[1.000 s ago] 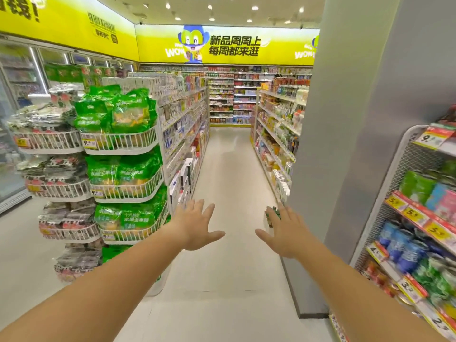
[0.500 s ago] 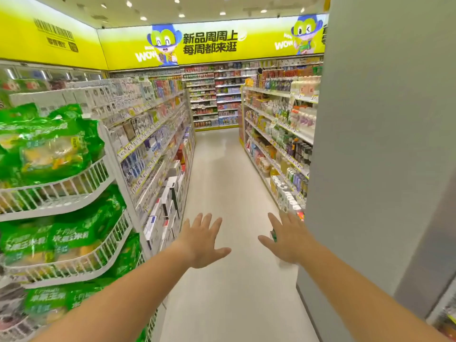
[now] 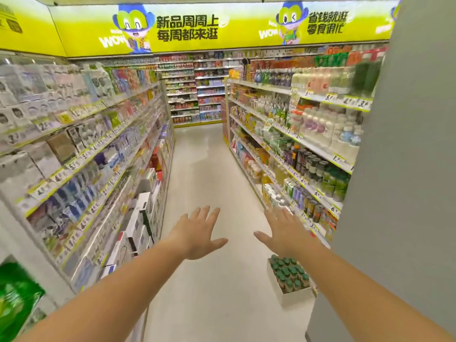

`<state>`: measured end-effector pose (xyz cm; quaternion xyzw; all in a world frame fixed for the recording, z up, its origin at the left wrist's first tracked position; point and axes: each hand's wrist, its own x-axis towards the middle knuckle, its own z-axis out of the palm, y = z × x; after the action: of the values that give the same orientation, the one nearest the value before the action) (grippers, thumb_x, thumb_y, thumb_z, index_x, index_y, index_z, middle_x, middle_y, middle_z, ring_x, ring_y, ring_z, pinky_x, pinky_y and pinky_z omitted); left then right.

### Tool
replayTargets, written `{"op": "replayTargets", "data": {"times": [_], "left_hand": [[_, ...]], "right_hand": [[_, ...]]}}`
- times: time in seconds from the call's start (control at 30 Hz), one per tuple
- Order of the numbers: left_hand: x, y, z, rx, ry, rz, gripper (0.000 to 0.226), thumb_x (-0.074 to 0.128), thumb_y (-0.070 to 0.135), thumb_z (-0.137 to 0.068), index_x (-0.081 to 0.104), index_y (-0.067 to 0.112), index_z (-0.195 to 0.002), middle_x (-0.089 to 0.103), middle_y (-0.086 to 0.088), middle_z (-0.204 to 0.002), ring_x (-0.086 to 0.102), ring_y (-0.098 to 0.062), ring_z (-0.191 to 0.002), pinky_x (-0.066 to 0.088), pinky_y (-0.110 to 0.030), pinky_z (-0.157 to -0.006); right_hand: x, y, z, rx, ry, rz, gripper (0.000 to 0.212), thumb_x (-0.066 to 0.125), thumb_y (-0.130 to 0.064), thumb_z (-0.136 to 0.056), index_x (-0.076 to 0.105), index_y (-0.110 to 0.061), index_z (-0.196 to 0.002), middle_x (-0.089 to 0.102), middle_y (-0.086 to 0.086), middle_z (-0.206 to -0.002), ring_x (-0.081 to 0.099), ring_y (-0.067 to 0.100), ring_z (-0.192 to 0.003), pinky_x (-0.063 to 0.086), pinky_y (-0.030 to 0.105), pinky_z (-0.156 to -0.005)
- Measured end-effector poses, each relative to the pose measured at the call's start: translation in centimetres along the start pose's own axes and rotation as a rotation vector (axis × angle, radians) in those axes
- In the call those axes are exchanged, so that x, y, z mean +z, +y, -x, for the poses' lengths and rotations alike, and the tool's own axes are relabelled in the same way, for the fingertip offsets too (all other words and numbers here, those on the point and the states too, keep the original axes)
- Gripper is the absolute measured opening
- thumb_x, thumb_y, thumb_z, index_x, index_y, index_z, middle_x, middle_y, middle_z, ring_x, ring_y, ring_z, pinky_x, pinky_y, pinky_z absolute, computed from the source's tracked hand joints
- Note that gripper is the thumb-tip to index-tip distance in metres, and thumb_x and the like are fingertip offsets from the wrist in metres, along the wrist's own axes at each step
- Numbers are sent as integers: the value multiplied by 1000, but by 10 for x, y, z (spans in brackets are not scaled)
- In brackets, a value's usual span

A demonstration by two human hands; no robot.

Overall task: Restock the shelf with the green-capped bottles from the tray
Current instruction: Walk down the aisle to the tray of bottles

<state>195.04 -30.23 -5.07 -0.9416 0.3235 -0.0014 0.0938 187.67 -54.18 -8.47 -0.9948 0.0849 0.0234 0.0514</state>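
Note:
A white tray (image 3: pixel 293 296) sits on the floor at the foot of the right-hand shelving, packed with several green-capped bottles (image 3: pixel 288 271). My right hand (image 3: pixel 286 230) hovers above and just beyond the tray, palm down, fingers spread, holding nothing. My left hand (image 3: pixel 197 233) is stretched out over the aisle floor to the left of it, also spread and empty. The drinks shelf (image 3: pixel 306 144) on the right carries rows of bottles and cans with price tags.
A grey pillar (image 3: pixel 394 169) fills the right side and hides part of the drinks shelf. Shelving (image 3: pixel 86 154) with boxed goods lines the left. Green snack bags (image 3: pixel 17 297) hang at the lower left. The pale aisle floor (image 3: pixel 204 169) runs ahead to a back shelf wall.
The view has advanced past the pillar into the aisle. The tray of green-capped bottles has come into full sight under my right hand. Both hands stay spread and empty.

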Motion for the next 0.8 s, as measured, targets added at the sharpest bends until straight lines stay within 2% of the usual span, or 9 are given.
{"op": "replayTargets", "data": {"times": [0.2,0.33,0.5,0.8], "left_hand": [[11,-57,-176,168,-6,8,89,30,72,-92,-2,20,-157,8,-10,-165,11,-29,-151,18,-46,-121],[14,-75,-295,267,-27,-27,89,29,72,-92,-1,20,-157,7,-10,-165,10,-30,-151,18,-48,-120],[38,-55,-422,434,-84,-54,90,28,73,-91,-2,20,-157,6,-11,-165,8,-30,-152,17,-51,-120],[94,14,-617,752,-39,-109,91,31,72,-91,0,18,-157,11,-13,-164,12,-31,-150,22,-53,-117]], "right_hand": [[10,26,-152,167,6,-40,82,23,-70,-93,0,-24,-157,-3,10,-165,-3,30,-152,5,50,-122],[16,54,-221,310,-28,-97,82,21,-72,-92,-4,-27,-156,-4,11,-165,-5,30,-152,3,49,-121],[34,104,-288,491,-58,-174,82,23,-71,-93,-1,-25,-157,-5,10,-165,-6,30,-152,4,51,-121],[113,201,-400,738,-21,-261,84,27,-70,-92,3,-22,-157,1,11,-165,0,31,-152,6,48,-121]]}}
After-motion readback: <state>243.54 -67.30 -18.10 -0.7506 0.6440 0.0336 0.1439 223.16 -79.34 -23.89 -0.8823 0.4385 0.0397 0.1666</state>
